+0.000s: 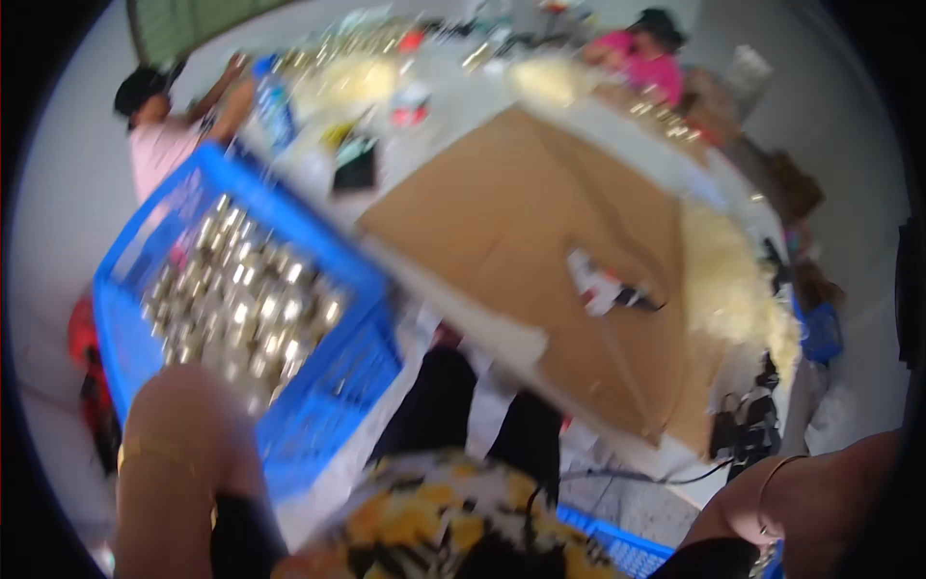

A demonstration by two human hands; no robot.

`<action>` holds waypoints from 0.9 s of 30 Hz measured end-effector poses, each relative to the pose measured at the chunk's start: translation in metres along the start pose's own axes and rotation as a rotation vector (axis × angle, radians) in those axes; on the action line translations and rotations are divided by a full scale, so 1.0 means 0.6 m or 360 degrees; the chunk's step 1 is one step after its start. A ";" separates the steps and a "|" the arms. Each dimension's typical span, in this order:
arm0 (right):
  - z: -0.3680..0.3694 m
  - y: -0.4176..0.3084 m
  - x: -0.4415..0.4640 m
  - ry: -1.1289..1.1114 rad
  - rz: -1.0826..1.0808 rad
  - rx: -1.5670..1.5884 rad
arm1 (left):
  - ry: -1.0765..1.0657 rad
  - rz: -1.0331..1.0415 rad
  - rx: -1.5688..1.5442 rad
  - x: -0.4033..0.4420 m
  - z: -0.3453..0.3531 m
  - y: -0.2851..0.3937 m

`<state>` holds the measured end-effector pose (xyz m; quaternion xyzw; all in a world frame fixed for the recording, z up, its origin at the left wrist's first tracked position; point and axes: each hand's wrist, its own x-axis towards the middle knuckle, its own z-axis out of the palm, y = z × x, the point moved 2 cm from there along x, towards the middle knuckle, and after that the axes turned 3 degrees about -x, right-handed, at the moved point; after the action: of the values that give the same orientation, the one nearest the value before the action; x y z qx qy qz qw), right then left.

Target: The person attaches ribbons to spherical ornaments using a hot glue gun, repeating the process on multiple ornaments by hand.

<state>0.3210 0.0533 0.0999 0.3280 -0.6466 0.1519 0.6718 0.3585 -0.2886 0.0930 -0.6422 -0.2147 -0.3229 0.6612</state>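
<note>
My left hand is low on the left, by the near side of a blue plastic crate; a gold bracelet is on that arm, and the fingers do not show. Inside the tilted crate lies a heap of shiny gold-silver metal pieces, rounded like caps. At the lower right edge is my right hand, with a thin bracelet. Its fingers are hidden too, and a few shiny pieces show beside it. What either hand holds, if anything, cannot be made out.
A cardboard sheet covers the near table, with a white and red glue gun and its cord. Pale yellowish piles lie at right. Two people work around the table. Another blue crate stands below.
</note>
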 end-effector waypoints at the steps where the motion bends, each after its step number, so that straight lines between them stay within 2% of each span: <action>1: 0.022 -0.001 0.000 -0.0040 0.0009 0.0038 | 0.0006 0.0058 0.0050 0.012 -0.010 -0.002; 2: 0.041 0.001 0.001 -0.0080 0.0009 0.0051 | 0.0239 0.0042 -0.0228 0.014 -0.031 -0.011; 6: 0.087 -0.012 -0.001 -0.0157 -0.0099 0.0061 | -0.0442 -0.0668 0.0577 -0.065 -0.130 -0.044; 9: 0.116 -0.019 0.003 -0.0146 -0.0159 0.0040 | -0.0526 -0.1322 0.1087 -0.162 -0.204 -0.073; 10: 0.126 -0.014 -0.006 0.0084 0.0080 0.0157 | -0.0487 -0.1583 0.1396 -0.198 -0.250 -0.087; 11: 0.136 -0.008 -0.017 0.0335 0.0298 0.0306 | -0.0927 -0.1857 0.1852 -0.208 -0.259 -0.092; 12: 0.137 0.000 -0.021 0.0115 0.0189 0.0171 | -0.0951 -0.2189 0.1508 -0.269 -0.361 -0.097; 13: 0.134 0.003 -0.024 0.0010 0.0136 0.0110 | -0.1277 -0.2417 0.1696 -0.309 -0.380 -0.091; 14: 0.132 0.007 -0.028 -0.0092 0.0078 0.0051 | -0.1267 -0.2812 0.1518 -0.341 -0.381 -0.074; 16: 0.127 0.006 -0.038 -0.0419 -0.0009 -0.0175 | -0.2004 -0.3098 0.1711 -0.407 -0.412 -0.017; 17: 0.129 0.004 -0.044 -0.0411 -0.0005 -0.0169 | -0.2034 -0.3226 0.1631 -0.438 -0.429 0.015; 18: 0.130 0.005 -0.051 -0.0379 0.0192 -0.0131 | -0.2061 -0.3351 0.1533 -0.468 -0.439 0.041; 20: 0.132 0.012 -0.055 -0.0350 0.0377 -0.0103 | -0.1560 -0.3790 0.1262 -0.506 -0.427 0.076; 22: 0.137 0.017 -0.054 -0.0426 0.0170 -0.0061 | -0.2076 -0.3449 0.1245 -0.528 -0.394 0.086; 23: 0.138 0.019 -0.055 -0.0454 0.0100 -0.0046 | -0.2161 -0.3486 0.1136 -0.528 -0.385 0.078; 27: 0.123 0.039 -0.074 -0.0304 0.0249 -0.0010 | -0.2182 -0.3409 0.0975 -0.527 -0.363 0.069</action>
<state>0.2442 0.0334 0.0588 0.2875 -0.7318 0.1699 0.5941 0.1378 -0.4571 -0.1752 -0.0110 -0.9713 -0.2331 -0.0469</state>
